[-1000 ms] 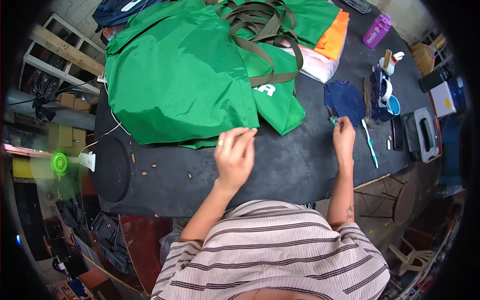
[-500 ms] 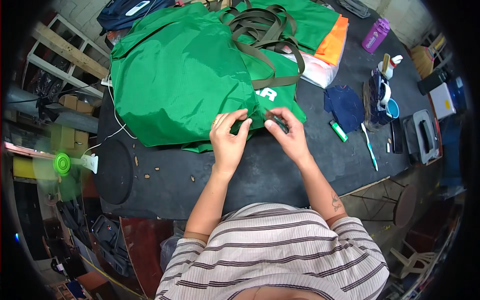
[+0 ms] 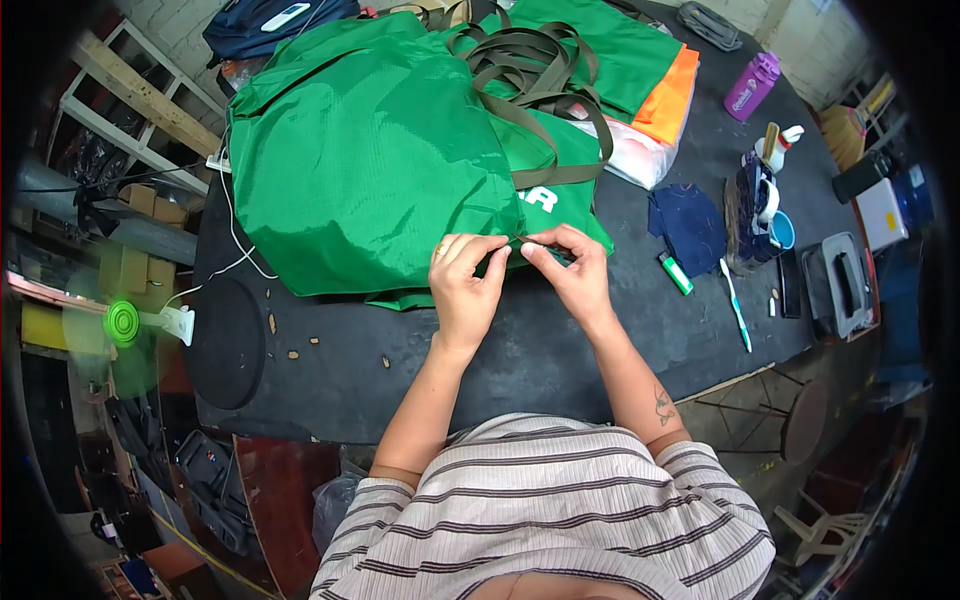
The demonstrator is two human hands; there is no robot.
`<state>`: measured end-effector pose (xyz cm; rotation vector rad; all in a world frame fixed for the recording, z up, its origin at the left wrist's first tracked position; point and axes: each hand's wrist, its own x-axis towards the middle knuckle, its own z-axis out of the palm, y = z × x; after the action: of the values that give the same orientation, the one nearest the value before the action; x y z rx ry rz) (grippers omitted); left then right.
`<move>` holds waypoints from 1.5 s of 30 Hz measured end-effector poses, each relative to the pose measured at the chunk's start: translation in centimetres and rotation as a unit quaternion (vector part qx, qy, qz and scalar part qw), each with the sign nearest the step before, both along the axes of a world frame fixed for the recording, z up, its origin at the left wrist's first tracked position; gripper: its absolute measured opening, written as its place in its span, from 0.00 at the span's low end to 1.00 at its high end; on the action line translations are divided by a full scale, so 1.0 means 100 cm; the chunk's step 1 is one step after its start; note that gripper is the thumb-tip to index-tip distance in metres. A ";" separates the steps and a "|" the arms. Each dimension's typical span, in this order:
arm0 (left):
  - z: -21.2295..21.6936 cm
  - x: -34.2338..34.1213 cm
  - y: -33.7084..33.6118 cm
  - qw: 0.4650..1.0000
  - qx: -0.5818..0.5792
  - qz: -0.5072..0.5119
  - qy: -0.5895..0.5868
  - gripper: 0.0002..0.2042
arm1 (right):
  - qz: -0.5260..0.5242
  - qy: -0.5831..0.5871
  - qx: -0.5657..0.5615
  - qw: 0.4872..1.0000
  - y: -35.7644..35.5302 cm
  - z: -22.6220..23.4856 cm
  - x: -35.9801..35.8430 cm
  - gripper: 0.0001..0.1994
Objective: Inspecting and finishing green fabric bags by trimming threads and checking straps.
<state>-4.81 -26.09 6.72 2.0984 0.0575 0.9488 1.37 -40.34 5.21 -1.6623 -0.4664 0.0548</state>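
**Both hands pinch the near edge of the green bag**

The green bag (image 3: 370,150) lies flat across the far half of the black worktop (image 3: 520,360), and everything else sits in relation to it. At the bag's near edge, the left hand (image 3: 465,280) and the right hand (image 3: 570,270) meet, fingertips almost touching. Each hand's grip is narrow, thumb and forefinger closed on a small fold of the green fabric at that edge; whether something thin is also held between them cannot be told.

On top of the bag, toward its far right, olive webbing straps (image 3: 535,70) lie in loops. Past the bag's right side an orange cloth (image 3: 672,90) and a pale plastic-wrapped bundle (image 3: 630,150) stick out from under it. Further right of the bag lies a dark blue fabric piece (image 3: 690,225), then a small green lighter (image 3: 675,272) and a toothbrush-like tool (image 3: 737,310), both well apart from the hands. A purple bottle (image 3: 752,85) stands beyond the bag's far right corner. Left of the bag, a white cord (image 3: 235,225) trails to a small green fan (image 3: 125,322) off the worktop's edge.
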 end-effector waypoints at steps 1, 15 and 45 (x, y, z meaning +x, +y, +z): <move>0.000 0.000 0.000 1.000 0.031 0.003 -0.006 0.05 | -0.001 0.001 0.000 1.000 -0.001 -0.001 0.001 0.10; -0.001 0.002 0.000 1.000 0.023 -0.002 -0.005 0.06 | 0.005 -0.006 0.101 0.995 -0.005 0.003 0.013 0.17; -0.004 0.011 -0.003 0.995 0.076 0.024 0.054 0.25 | 0.131 0.185 0.175 0.958 0.036 -0.019 0.005 0.20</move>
<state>-3.74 -26.43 6.32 2.2978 0.0937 0.8919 1.87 -36.70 3.32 -1.1995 -0.3813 0.4478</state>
